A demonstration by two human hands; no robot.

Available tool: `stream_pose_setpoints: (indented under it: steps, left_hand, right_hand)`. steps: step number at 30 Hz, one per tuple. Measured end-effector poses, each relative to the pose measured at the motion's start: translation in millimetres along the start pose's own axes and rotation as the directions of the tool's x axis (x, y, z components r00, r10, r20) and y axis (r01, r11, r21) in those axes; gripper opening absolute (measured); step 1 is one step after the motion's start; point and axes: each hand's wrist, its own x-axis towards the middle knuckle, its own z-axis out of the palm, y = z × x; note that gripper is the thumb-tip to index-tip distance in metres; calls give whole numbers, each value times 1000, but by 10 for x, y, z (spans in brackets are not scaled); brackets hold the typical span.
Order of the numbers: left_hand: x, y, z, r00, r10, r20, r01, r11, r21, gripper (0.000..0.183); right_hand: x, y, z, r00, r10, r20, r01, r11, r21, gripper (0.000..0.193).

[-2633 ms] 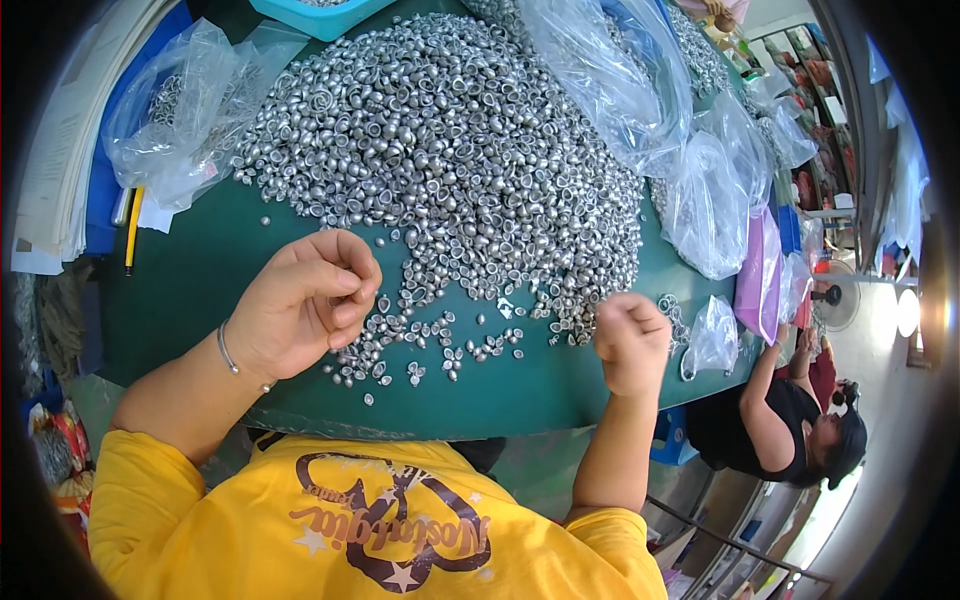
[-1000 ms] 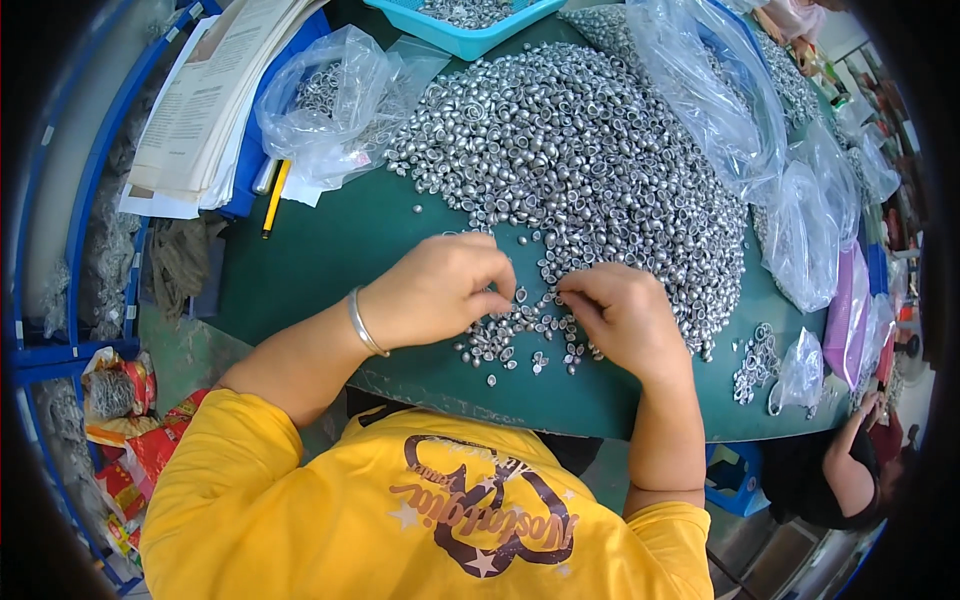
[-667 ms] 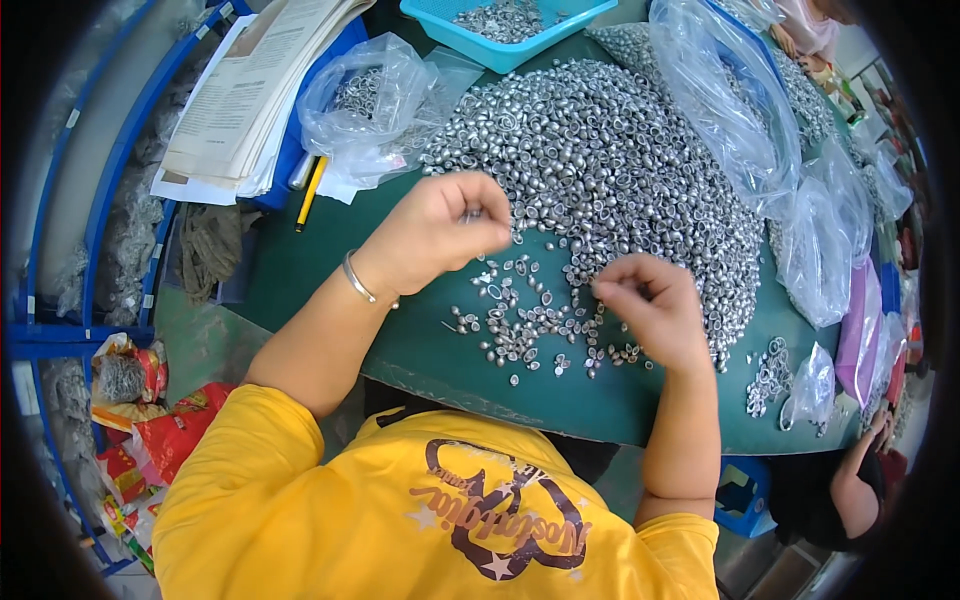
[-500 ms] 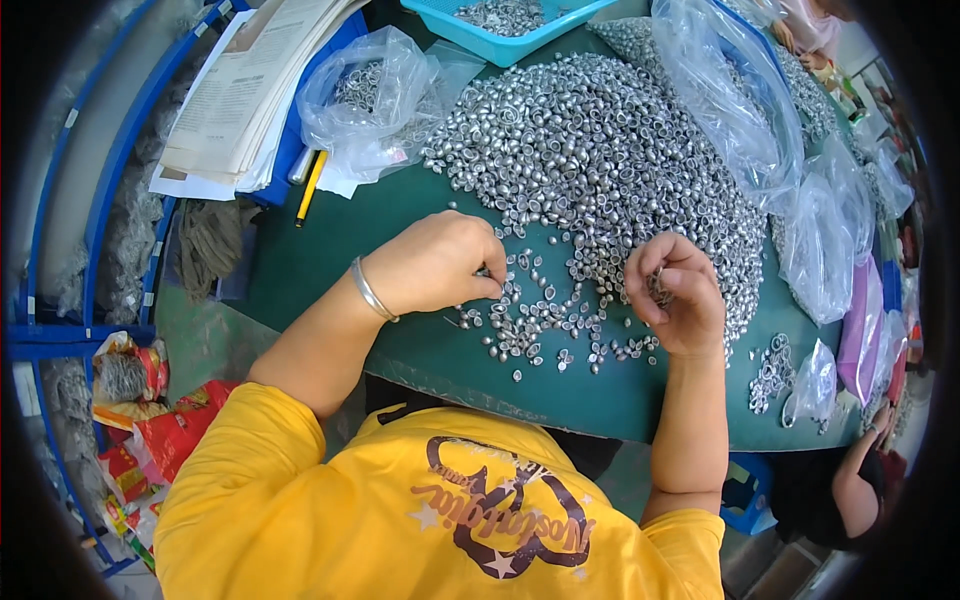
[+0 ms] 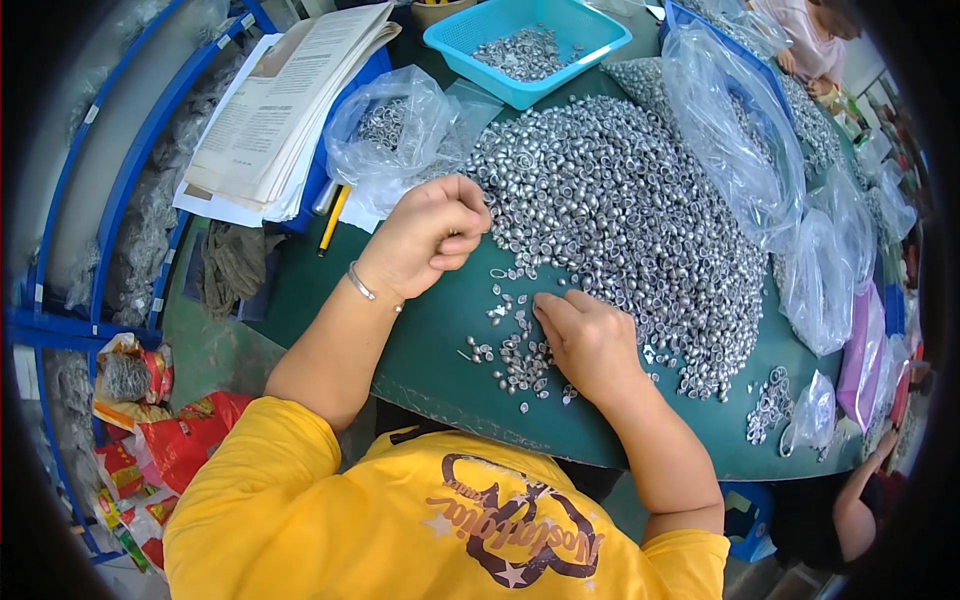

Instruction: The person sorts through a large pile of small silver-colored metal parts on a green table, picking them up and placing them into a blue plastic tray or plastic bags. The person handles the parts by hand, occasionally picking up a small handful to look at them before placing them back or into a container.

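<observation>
A broad heap of small silvery oval metal pieces (image 5: 620, 190) covers much of the green table (image 5: 420, 370). My left hand (image 5: 437, 232), with a bangle at the wrist, is curled closed above the table beside the heap's left edge. Whatever its fingers hold is hidden. Closer to me, my right hand (image 5: 592, 345) reaches down with thumb and fingers pinched together. Its fingertips are at a small scatter of loose metal pieces (image 5: 520, 362), and I cannot make out what is between them.
A turquoise basket (image 5: 525, 95) with more pieces stands behind the heap. On the left lie printed papers (image 5: 285, 110), a clear bag of metal parts (image 5: 390, 130) and a yellow pen (image 5: 334, 222). Clear plastic bags (image 5: 735, 140) border the right side. Another person (image 5: 805, 40) sits far right.
My right hand has moved left and down to the loose pieces. My left hand has lifted away from them, up toward the heap's left edge. The whole view has shifted slightly.
</observation>
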Motion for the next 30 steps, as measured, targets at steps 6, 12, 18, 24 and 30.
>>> stream_pose_setpoints:
  steps: [6,12,18,24,30]
  left_hand:
    - [-14,-274,42,955,254,156,-179,72,981,16]
    - [1,-251,135,994,107,18,-62,427,902,12]
    - [-9,-257,174,989,-68,129,86,987,-139,4]
    - [-112,-252,257,976,89,200,-151,935,321,9]
    - [-184,-306,280,950,-43,308,-307,25,951,14]
  right_hand:
    - [-12,76,-65,993,109,-37,-94,954,283,7]
    - [-45,229,-288,819,484,307,-558,550,622,9]
    - [-73,245,-315,901,306,307,-407,839,361,9]
    - [-59,220,-374,848,348,400,-516,714,473,4]
    - [-69,366,-357,785,340,518,-488,-174,855,7]
